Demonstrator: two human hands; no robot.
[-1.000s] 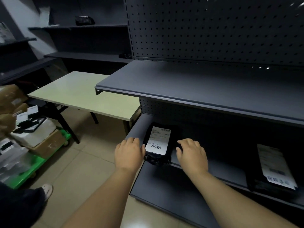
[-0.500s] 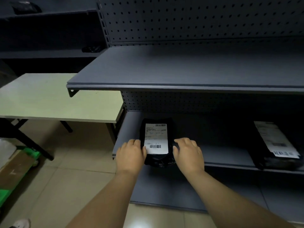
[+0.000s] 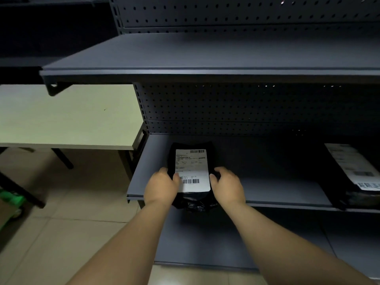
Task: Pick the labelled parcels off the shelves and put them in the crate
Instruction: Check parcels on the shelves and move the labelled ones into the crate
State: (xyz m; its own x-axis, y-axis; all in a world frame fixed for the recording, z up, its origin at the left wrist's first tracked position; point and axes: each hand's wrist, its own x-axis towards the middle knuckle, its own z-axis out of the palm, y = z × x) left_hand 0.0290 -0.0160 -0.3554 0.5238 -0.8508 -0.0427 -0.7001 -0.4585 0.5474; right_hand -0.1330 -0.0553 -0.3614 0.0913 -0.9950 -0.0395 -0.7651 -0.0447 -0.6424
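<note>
A black plastic parcel (image 3: pixel 192 167) with a white barcode label lies on the lower grey shelf (image 3: pixel 267 188), its near end hanging over the front lip. My left hand (image 3: pixel 161 187) grips its left edge with the thumb on the label. On the right edge sits my right hand (image 3: pixel 227 187), fingers curled around it. A second black labelled parcel (image 3: pixel 353 169) lies at the far right of the same shelf. No crate is in view.
An upper grey shelf (image 3: pixel 185 56) overhangs the parcels, with pegboard behind. A pale table (image 3: pixel 67 118) stands to the left. A green cart corner (image 3: pixel 10 199) shows at the left edge. The bottom shelf (image 3: pixel 205 239) lies below, above tiled floor.
Both hands have closed in from beside the parcel onto its two edges. The view has swung right and nearer to the shelf, so the cart with boxes has left the frame.
</note>
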